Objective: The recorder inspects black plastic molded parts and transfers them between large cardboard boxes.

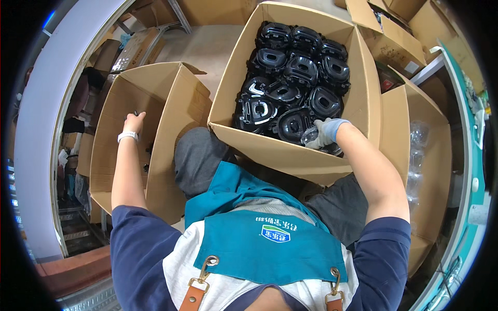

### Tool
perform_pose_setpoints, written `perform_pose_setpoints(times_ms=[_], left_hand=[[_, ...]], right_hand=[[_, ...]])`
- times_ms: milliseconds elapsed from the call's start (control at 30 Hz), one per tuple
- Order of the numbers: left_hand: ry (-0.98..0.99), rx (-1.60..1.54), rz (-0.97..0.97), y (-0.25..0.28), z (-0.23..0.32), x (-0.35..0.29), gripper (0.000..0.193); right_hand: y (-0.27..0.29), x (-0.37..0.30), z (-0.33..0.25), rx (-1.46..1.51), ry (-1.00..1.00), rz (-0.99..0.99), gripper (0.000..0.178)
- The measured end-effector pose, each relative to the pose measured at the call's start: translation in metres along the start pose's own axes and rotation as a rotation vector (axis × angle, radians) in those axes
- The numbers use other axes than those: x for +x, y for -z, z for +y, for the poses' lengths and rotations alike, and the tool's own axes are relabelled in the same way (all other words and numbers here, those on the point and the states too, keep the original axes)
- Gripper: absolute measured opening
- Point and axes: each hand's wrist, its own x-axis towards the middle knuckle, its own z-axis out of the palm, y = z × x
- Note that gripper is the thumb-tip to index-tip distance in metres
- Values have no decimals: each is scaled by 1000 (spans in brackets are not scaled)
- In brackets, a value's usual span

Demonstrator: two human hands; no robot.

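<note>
Fingers of the gloved right hand (329, 131) curl, mostly closed, around a clear plastic piece (310, 136) at two o'clock, beside black housings (301, 78) at one; the bare left hand (134, 123), toward ten, pinches a dark object (136, 112) (too small to identify). A slack grip could drop the clear piece, scratching it.

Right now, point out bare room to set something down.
Bare grey floor shows beyond the left carton, left of the middle carton. Crowded: the middle carton, packed with black plastic parts, with the right hand at its near right corner.
</note>
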Motion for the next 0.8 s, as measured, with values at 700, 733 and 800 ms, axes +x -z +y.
perform_pose_setpoints(times_ms=[700, 733, 800], left_hand=[[-1187, 397, -815, -151, 394, -246, 61], [-1219, 370, -779, -157, 393, -244, 54], [-1252, 225, -719, -155, 394, -237, 42]], right_hand=[[-7, -99, 40, 2582, 1366, 303, 90], [-7, -98, 39, 2641, 1214, 428, 89], [-10, -98, 46, 2600, 1156, 478, 79]])
